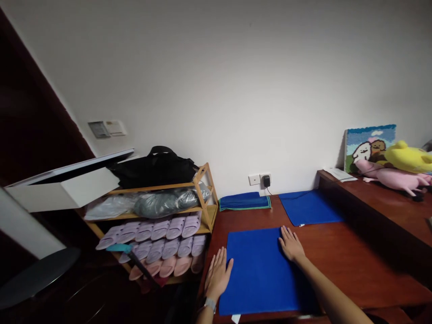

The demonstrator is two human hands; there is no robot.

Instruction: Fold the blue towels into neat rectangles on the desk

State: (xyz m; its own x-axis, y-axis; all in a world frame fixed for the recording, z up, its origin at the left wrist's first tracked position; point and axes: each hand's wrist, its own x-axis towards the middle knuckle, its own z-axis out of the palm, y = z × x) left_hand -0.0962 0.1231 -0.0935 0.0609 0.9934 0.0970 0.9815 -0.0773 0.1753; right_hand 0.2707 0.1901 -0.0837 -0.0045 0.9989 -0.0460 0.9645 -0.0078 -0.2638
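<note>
A blue cloth [258,274] lies spread flat on the reddish-brown table [357,261], with a white tag at its near edge. My left hand [218,273] rests palm down at the cloth's left edge, fingers extended, holding nothing. At the upper right part of the same cloth, my right hand [290,244] lies flat with its fingers stretched out and nothing in it. Behind, a second blue cloth [310,208] is laid flat near the wall. To its left sits a folded blue cloth [245,201] with green edging.
On the left stands a wooden rack [209,198] with a black bag [157,166], plastic-wrapped items and rows of slippers [175,227]. A plug [266,181] with a cable is in the wall. Plush toys [398,175] lie on a raised surface at right.
</note>
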